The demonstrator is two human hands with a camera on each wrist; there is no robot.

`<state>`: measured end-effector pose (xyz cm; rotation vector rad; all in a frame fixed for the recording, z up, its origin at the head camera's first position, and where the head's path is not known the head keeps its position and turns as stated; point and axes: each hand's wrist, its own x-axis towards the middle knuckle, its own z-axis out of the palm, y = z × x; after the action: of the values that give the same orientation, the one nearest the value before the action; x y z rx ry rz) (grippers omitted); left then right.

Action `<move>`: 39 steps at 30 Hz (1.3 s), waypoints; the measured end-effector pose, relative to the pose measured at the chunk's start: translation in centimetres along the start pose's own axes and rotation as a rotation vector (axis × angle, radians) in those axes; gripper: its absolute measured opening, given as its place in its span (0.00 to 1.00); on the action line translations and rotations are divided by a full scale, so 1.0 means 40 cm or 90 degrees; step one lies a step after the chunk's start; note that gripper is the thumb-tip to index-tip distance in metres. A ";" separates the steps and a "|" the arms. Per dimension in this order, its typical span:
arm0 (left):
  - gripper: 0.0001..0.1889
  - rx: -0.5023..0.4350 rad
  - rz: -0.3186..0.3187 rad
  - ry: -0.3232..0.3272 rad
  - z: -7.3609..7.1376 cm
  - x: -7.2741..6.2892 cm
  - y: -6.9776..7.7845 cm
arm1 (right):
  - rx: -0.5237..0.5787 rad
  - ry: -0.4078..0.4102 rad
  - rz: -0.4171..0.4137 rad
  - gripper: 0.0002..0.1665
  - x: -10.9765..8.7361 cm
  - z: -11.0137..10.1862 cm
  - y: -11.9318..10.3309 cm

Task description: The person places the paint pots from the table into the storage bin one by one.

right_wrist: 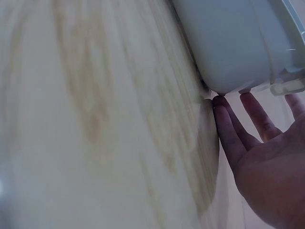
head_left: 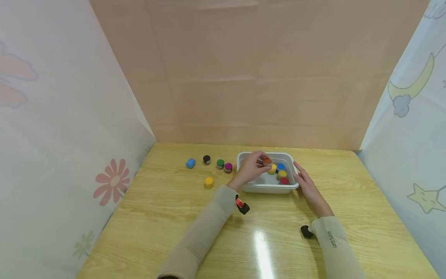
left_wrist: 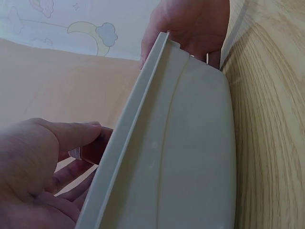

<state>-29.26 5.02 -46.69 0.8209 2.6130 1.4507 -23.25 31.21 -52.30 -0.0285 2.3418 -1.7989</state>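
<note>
My left hand (head_left: 250, 169) pinches a small paint jar with an orange-brown lid (head_left: 267, 162) between thumb and fingers, over the white plastic tray (head_left: 268, 186). Seen from the left wrist, the held jar (left_wrist: 95, 149) is partly hidden behind the tray's rim. Inside the tray, toward its right side, sit jars with yellow (head_left: 273, 169), blue (head_left: 280, 167), dull yellow (head_left: 282, 175) and red (head_left: 283, 181) lids. My right hand (head_left: 311, 192) rests against the tray's right end; in the right wrist view its fingers (right_wrist: 257, 114) are extended, fingertips at the tray's wall.
Left of the tray on the wooden table stand jars with black (head_left: 207, 159), green (head_left: 220, 164), purple (head_left: 228, 167) and orange-yellow (head_left: 209, 182) lids. A blue jar (head_left: 190, 163) lies on its side farther left. A brown-papered wall (head_left: 258, 97) rises behind the table.
</note>
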 end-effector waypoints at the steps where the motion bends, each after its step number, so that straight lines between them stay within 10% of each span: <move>1: 0.16 -0.003 -0.006 -0.003 0.003 0.002 0.001 | 0.000 0.001 -0.001 0.42 -0.001 0.000 0.000; 39: 0.15 0.126 -0.021 -0.093 0.080 0.073 -0.014 | -0.002 0.000 -0.010 0.41 -0.004 0.004 -0.008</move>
<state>-31.10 8.63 -48.29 0.8600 2.6735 1.0926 -23.08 30.98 -52.00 -0.0478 2.3510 -1.8037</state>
